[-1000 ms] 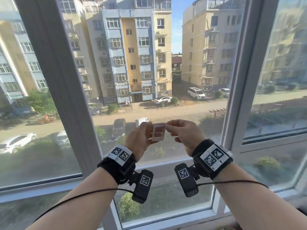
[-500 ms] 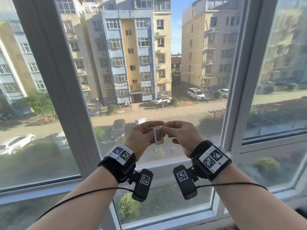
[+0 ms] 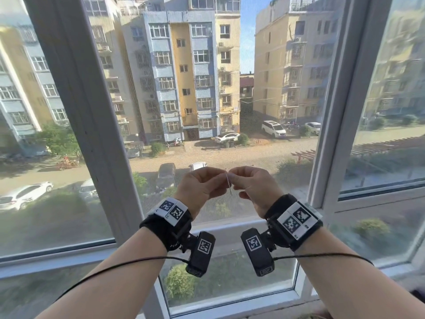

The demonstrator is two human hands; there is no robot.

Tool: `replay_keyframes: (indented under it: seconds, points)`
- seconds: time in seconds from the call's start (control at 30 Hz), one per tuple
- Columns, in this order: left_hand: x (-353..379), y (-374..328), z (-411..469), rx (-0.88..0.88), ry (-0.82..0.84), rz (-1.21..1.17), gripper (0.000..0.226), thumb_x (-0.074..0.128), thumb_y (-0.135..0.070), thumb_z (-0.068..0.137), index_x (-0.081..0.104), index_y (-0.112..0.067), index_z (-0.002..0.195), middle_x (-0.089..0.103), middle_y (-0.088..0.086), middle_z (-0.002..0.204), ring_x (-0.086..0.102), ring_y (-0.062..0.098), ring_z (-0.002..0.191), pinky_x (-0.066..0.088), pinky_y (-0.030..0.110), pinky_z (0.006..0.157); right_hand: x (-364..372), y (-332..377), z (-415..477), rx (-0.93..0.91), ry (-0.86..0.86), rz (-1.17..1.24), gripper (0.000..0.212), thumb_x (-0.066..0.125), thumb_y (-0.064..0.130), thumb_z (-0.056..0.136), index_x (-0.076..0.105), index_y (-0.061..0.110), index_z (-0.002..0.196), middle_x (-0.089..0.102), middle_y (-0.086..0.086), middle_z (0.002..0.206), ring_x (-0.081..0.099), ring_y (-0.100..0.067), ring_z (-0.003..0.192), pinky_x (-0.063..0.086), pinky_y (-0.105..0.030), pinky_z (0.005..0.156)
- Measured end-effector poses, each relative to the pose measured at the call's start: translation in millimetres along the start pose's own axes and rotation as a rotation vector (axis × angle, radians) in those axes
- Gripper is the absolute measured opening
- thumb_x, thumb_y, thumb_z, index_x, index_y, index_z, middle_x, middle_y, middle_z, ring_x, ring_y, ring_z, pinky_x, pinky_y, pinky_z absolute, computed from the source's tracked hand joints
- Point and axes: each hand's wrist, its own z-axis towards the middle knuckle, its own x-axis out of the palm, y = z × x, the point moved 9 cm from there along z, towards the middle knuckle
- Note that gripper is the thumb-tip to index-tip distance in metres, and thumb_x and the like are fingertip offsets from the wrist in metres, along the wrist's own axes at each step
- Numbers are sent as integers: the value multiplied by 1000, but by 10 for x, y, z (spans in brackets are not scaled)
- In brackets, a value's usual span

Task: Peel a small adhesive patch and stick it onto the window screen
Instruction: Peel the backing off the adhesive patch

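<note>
The left hand [image 3: 202, 186] and the right hand [image 3: 254, 186] were raised side by side, fingertips meeting. Both were closed in a pinch on the small thin whitish adhesive patch [image 3: 228, 184], which was turned edge-on to the camera and hung between the two hands. Each wrist carried a black strap with square-coded white markers [image 3: 172, 210]. Directly behind the hands stood the fine grey mesh window screen [image 3: 207, 100], bounded left of the hands by the grey window frame post [image 3: 80, 100]

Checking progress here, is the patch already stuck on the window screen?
No, the patch is pinched edge-on between the left hand and right hand, in front of the window screen.
</note>
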Motion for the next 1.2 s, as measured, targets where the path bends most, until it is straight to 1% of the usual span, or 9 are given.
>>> replay_keyframes:
  seconds: [0.1, 0.3, 0.43, 0.7, 0.9, 0.97, 1.07, 1.13, 1.2]
  points:
    - [-7, 4, 1, -8, -9, 0, 13, 79, -21, 75, 81, -13, 85, 80, 15, 89, 75, 31, 85, 62, 41, 82, 9, -11, 4, -2, -2, 7, 6, 74, 17, 87, 71, 12, 84, 65, -2, 77, 53, -17, 75, 44, -29, 64]
    - [-42, 20, 1, -10, -33, 3, 16, 80, -27, 73, 82, -16, 85, 80, 12, 86, 76, 25, 78, 60, 29, 70, -4, -30, 16, 9, -13, 6, 6, 72, 16, 89, 71, 10, 88, 65, -3, 81, 54, -15, 72, 45, -28, 63]
    - [-49, 42, 9, -16, -34, 20, 21, 81, -29, 73, 81, -14, 88, 80, 12, 88, 76, 24, 79, 60, 28, 70, -15, -31, 12, 9, -18, 6, 5, 72, 16, 89, 70, 11, 88, 65, -4, 82, 54, -16, 72, 44, -28, 63]
    - [-50, 51, 20, -30, -43, 21, 19, 81, -33, 69, 81, -18, 82, 80, 11, 87, 76, 26, 80, 60, 29, 71, -37, -22, -1, 11, -30, 19, 4, 71, 15, 90, 68, 12, 89, 65, -4, 83, 56, -16, 74, 45, -28, 63]
    - [-84, 69, 21, -48, -67, 19, 27, 80, -30, 70, 77, -10, 87, 79, 16, 91, 76, 30, 83, 61, 30, 72, -107, -4, 6, 19, -54, 33, 3, 70, 13, 90, 68, 13, 87, 69, -3, 84, 58, -15, 72, 45, -29, 64]
    - [-125, 89, 23, -56, -95, 26, 26, 81, -26, 72, 74, -7, 88, 78, 19, 93, 75, 33, 85, 61, 32, 72, -131, -9, 10, 26, -63, 39, 4, 69, 12, 90, 68, 13, 87, 69, -3, 85, 58, -16, 73, 45, -30, 64]
    - [-182, 106, 28, -51, -134, 47, 3, 69, -6, 90, 68, -4, 88, 77, 21, 93, 75, 35, 87, 61, 34, 73, -156, -13, 14, 32, -78, 36, 3, 69, 12, 91, 68, 13, 88, 70, -5, 87, 57, -17, 75, 45, -30, 64]
    - [-211, 96, 28, -40, -155, 61, 9, 62, 0, 93, 64, -4, 86, 79, 20, 92, 76, 34, 87, 62, 34, 73, -164, -16, 17, 36, -84, 32, 2, 68, 13, 91, 68, 12, 89, 70, -6, 89, 57, -18, 76, 46, -30, 66]
    - [-225, 60, 14, -33, -175, 56, 10, 61, 2, 93, 60, -4, 84, 80, 17, 91, 77, 33, 85, 63, 34, 72, -169, -16, 18, 38, -88, 31, 2, 68, 13, 92, 68, 12, 90, 69, -7, 90, 57, -18, 77, 46, -31, 66]
